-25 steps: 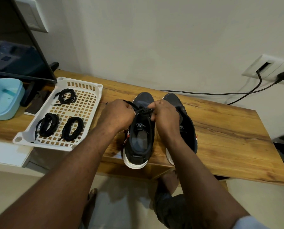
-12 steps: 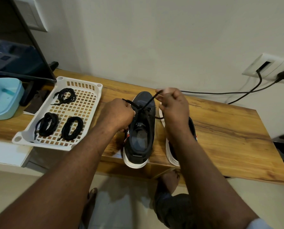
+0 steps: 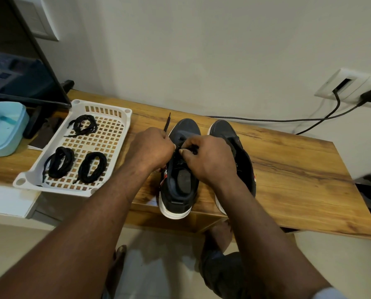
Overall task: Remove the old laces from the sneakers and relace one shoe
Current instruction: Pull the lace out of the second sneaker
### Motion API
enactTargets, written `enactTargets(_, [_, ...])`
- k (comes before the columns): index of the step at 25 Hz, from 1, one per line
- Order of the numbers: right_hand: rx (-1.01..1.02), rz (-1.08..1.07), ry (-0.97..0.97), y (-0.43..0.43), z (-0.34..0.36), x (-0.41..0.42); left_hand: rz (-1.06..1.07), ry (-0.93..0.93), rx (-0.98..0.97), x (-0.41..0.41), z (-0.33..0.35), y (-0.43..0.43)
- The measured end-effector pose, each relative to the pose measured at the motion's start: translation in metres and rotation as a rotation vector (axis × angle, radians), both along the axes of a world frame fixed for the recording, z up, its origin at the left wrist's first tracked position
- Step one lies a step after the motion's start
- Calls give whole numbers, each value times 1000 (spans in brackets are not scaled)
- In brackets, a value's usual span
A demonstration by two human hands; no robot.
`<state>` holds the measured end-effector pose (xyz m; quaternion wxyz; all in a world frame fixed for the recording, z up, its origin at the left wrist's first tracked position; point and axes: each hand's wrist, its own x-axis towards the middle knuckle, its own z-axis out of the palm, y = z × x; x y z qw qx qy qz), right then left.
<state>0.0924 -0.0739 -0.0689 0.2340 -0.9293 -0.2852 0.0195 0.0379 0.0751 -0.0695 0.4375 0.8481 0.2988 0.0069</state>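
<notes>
Two dark sneakers with white soles stand side by side on the wooden table, toes toward the wall. My left hand [image 3: 151, 148] grips a black lace [image 3: 167, 121] beside the left sneaker [image 3: 181, 182]; the lace's tip sticks up past my knuckles. My right hand [image 3: 206, 159] is curled over that shoe's tongue and pinches the lace at the eyelets. The right sneaker [image 3: 227, 130] is partly hidden behind my right forearm.
A white perforated tray [image 3: 107, 108] at the left holds three coiled black laces [image 3: 83, 125]. A light blue tub [image 3: 3, 128] and a dark screen [image 3: 22, 78] stand further left. A black cable [image 3: 266, 120] runs along the wall to a socket [image 3: 353, 89].
My right hand came down from above the shoe's toe, where it had pulled the lace up, back onto the tongue. The lace end now sticks up from my left hand.
</notes>
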Motion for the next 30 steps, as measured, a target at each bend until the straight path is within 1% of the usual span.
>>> enactTargets(1, [20,-16,-18,2,-1,1,2,-4,-9,0,0,0])
enactTargets(2, [109,-43,-9,2,-2,3,2,-6,-15,-1,0,1])
enactTargets(3, [299,-102,60,2,0,6,0,-9,-20,-1,1,1])
enactTargets(6, [1216,-351,546,-4,26,17,6,-7,-31,0,1,1])
enactTargets(7, [1395,-399,666,-8,33,18,8,-7,-23,1,0,2])
enactTargets(8, [1419,-443,699,-12,38,19,10,-6,-14,1,0,2])
enactTargets(9, [1284,-469,641,-15,38,20,15,-7,-10,2,-1,1])
enactTargets(10, [1019,-450,516,-17,35,19,22,-12,-10,2,-1,2])
enactTargets(12, [418,-257,250,-16,22,9,29,-24,-12,2,0,1])
enactTargets(13, [183,-143,164,-13,16,3,31,-30,-13,1,1,0])
enactTargets(14, [31,-71,109,-9,12,-1,31,-36,-10,1,1,0])
enactTargets(15, [-19,-53,72,-5,12,-4,29,-41,-5,1,2,0])
enactTargets(18, [-3,-74,-21,0,15,-5,30,-47,6,0,2,-1])
enactTargets(19, [45,-86,-5,1,14,-5,30,-50,1,-1,2,0])
enactTargets(20, [184,-127,70,0,14,-3,30,-53,-4,0,2,1])
enactTargets(21, [422,-202,202,-1,18,2,30,-56,-9,0,2,1])
enactTargets(23, [1032,-336,543,-6,33,11,27,-62,-3,0,1,1])
enactTargets(24, [1265,-371,686,-10,38,16,23,-68,7,1,1,0])
enactTargets(25, [1365,-403,748,-14,41,19,16,-77,21,1,2,-1])
enactTargets(26, [1328,-435,729,-17,39,21,6,-94,34,0,3,-2])
enactTargets(27, [1184,-453,640,-19,36,21,-14,-112,46,0,5,-4])
enactTargets(28, [983,-448,504,-19,29,20,-50,-128,69,0,7,-7])
enactTargets(30, [552,-354,237,-20,13,16,-148,-154,142,0,7,-11])
